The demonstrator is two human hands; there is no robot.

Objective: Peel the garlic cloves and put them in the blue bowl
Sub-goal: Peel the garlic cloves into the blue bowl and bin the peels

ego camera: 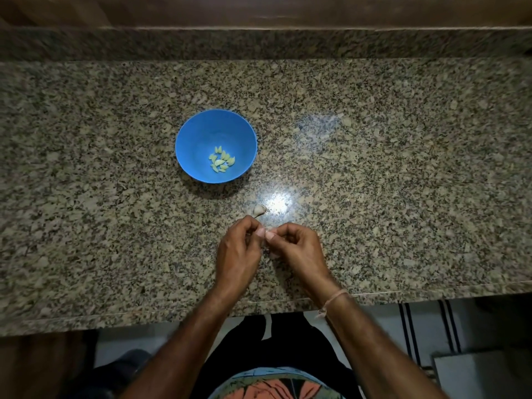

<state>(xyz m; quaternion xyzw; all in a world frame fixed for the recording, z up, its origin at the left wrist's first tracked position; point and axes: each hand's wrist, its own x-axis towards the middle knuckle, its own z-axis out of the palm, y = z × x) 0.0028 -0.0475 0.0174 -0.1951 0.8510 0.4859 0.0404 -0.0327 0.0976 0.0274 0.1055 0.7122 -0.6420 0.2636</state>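
Observation:
A blue bowl (216, 125) stands on the granite counter, left of centre, with several pale peeled garlic cloves (221, 162) lying at its bottom. Just beyond my hands rests a whitish piece of unpeeled garlic (259, 210). My left hand (237, 254) and my right hand (298, 250) meet thumb to thumb above the counter's near part, fingers curled, pinching a small garlic clove (265, 234) between them. Most of that clove is hidden by my fingertips.
The speckled granite counter (388, 182) runs wide to both sides, with a raised granite back ledge (273, 44) behind it. Bright lamp glare sits right of the loose garlic. The counter's front edge lies just under my forearms.

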